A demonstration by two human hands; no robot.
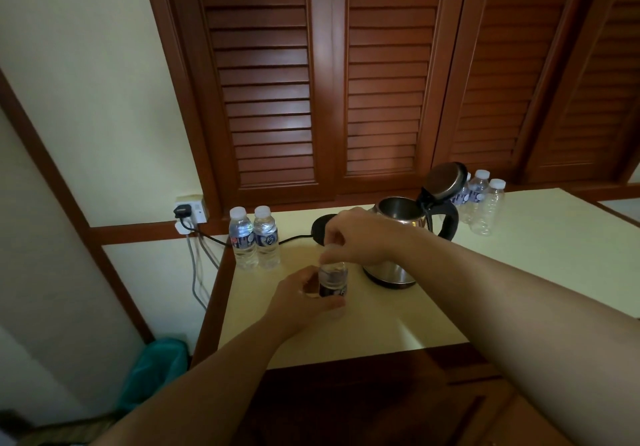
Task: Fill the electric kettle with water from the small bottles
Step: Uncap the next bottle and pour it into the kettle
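A small water bottle (333,281) stands upright on the pale table (381,321), just left of the steel electric kettle (394,237). My left hand (301,301) grips the bottle's body. My right hand (356,237) pinches its cap from above. The kettle's lid (445,182) is flipped up and its mouth is uncovered. Two full capped bottles (254,237) stand at the table's back left. Behind the kettle at the back right stand several more bottles (483,203), which look empty.
The kettle's black base (320,229) lies behind my right hand, its cord running left to a wall socket (192,211). Brown louvred doors (381,81) rise behind the table. A teal bag (156,373) sits on the floor at the left.
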